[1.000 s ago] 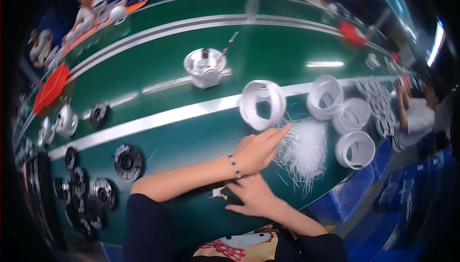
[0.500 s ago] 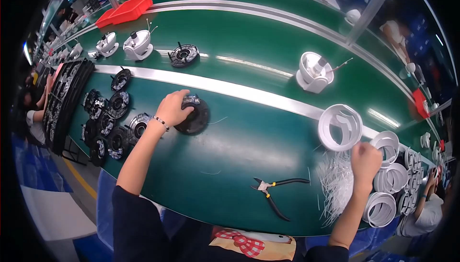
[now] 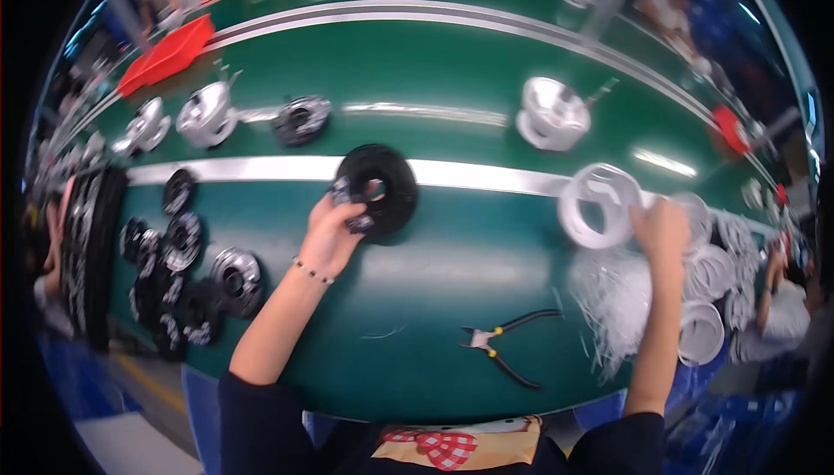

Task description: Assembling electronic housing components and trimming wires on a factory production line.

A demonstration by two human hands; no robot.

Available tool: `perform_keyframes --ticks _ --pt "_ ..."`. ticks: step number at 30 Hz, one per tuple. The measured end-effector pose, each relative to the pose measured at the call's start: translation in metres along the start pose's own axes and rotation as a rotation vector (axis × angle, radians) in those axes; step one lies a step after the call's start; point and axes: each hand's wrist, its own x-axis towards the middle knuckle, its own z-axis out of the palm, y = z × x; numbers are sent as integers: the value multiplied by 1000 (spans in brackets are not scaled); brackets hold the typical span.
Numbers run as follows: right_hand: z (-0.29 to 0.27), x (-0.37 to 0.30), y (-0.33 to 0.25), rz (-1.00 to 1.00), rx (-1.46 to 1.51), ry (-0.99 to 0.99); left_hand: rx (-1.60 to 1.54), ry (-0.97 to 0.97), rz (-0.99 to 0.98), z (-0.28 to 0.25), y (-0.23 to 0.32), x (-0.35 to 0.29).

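Observation:
My left hand (image 3: 333, 230) grips a black round disc part (image 3: 393, 181) with a hole in its middle and circuit pieces at its edge. The disc is raised over the pale rail of the bench. At the right, my right hand (image 3: 662, 230) is closed at the right rim of a white plastic ring (image 3: 599, 205), its fingertips partly hidden and blurred. Below that ring lies a heap of clear thin strips (image 3: 610, 305). Side cutters (image 3: 491, 340) with black and yellow handles rest with their handles spread on the green bench.
Several black disc parts (image 3: 184, 242) are grouped at the left, beside a stack of black trays (image 3: 80, 258). White rings (image 3: 702, 332) stand in piles at the right. White housings (image 3: 552, 117) and another black disc (image 3: 302, 120) sit on the green belt, with a red bin (image 3: 169, 56) beyond.
My left hand has lifted the black disc off the bench and tilted it up. My right hand has moved up along the white ring's right side. The view has shifted slightly.

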Motion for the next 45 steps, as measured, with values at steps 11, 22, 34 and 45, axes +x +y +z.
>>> perform_keyframes --ticks 11,22,34,45 --pt "-3 9 2 -306 -5 137 39 21 -51 8 -34 17" --pt "-14 12 -12 -601 187 377 -118 34 -91 5 -30 21" --pt "-37 -46 -93 -494 963 31 -86 28 -142 5 -29 16" --pt "-24 -110 -187 -833 671 -197 -165 71 98 -21 -20 9"
